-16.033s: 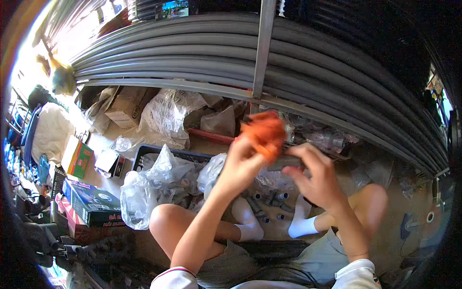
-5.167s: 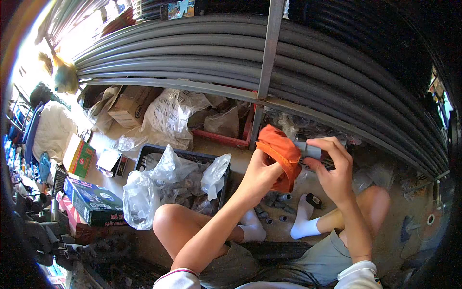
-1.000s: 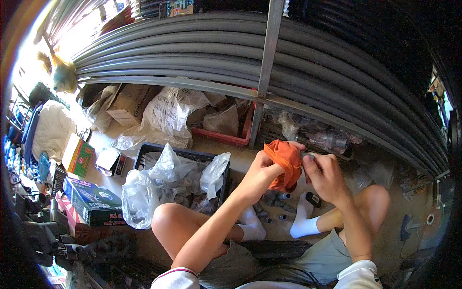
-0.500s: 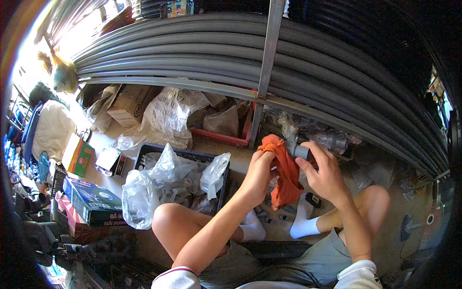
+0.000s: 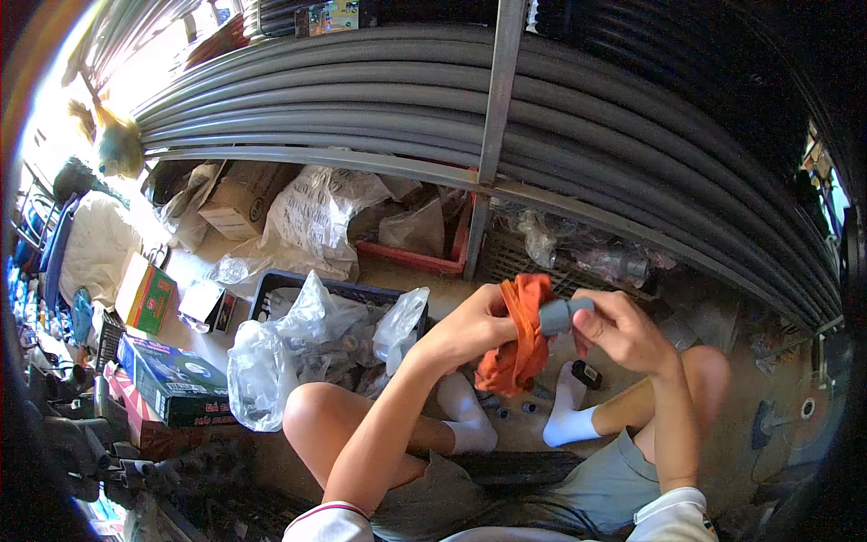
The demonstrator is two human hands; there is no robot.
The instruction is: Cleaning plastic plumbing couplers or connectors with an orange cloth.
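My left hand (image 5: 480, 327) is closed around an orange cloth (image 5: 526, 348), which hangs down in folds in front of my shins. Sticking out of the cloth's right side is a grey plastic pipe fitting (image 5: 565, 316), stepped from a wide to a narrower part. My right hand (image 5: 625, 332) grips the fitting's right end between thumb and fingers. The cloth touches the fitting's left end and hides part of it. Several small dark fittings (image 5: 530, 408) lie on the floor below, between my feet.
A black crate (image 5: 267, 287) with clear plastic bags and fittings stands to my left. Cartons (image 5: 172, 379) are stacked beyond it. Ahead, a metal rack (image 5: 492, 126) bears long grey pipes, with a red tray (image 5: 415, 260) beneath. A small black object (image 5: 587, 374) lies by my right foot.
Both hands have come slightly lower and nearer to me. The fitting has turned in my grip, and more of it shows beside the cloth.
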